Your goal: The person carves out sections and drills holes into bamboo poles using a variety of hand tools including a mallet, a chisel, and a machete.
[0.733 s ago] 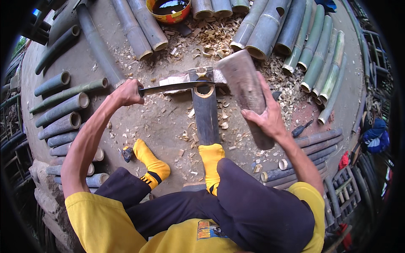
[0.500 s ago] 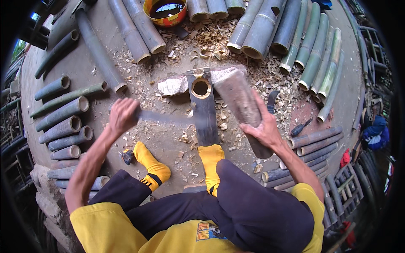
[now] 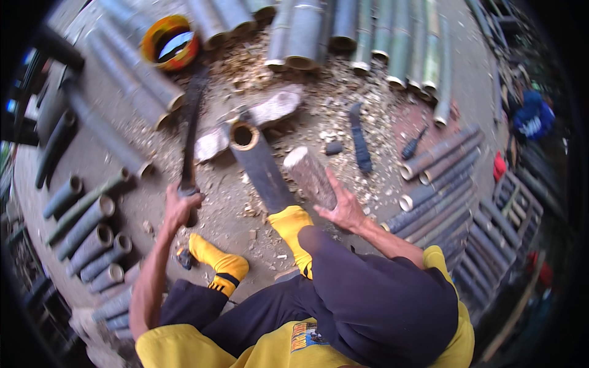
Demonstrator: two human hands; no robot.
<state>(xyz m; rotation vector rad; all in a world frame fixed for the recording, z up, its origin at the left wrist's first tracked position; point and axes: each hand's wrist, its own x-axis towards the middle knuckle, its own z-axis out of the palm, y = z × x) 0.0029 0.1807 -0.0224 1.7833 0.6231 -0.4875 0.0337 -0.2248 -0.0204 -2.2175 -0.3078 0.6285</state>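
Note:
My left hand (image 3: 179,205) is closed around the handle of a machete (image 3: 192,122), its long dark blade pointing away from me, left of the bamboo tube. In my right hand (image 3: 345,208) is a thick wooden block (image 3: 311,178), rough-barked with a pale end, gripped by its near part and tilted. Between the hands lies a dark bamboo tube (image 3: 265,172), its open pale-rimmed end facing up and away. That far end leans at a whitish stone (image 3: 279,105). My foot in a yellow sock (image 3: 288,224) presses against the tube's near end. Neither tool touches the tube.
Wood chips (image 3: 325,116) litter the ground. A dark curved blade with a wrapped handle (image 3: 360,138) and a dark-handled tool (image 3: 414,144) lie right. Bamboo lengths (image 3: 300,37) ring the area, with short tubes (image 3: 89,230) left. A red-yellow bowl (image 3: 170,43) holds dark liquid.
The machete, earlier a blur sideways across the tube, now points away on the left. My right hand has brought the block nearer to my knee. The whole view has turned.

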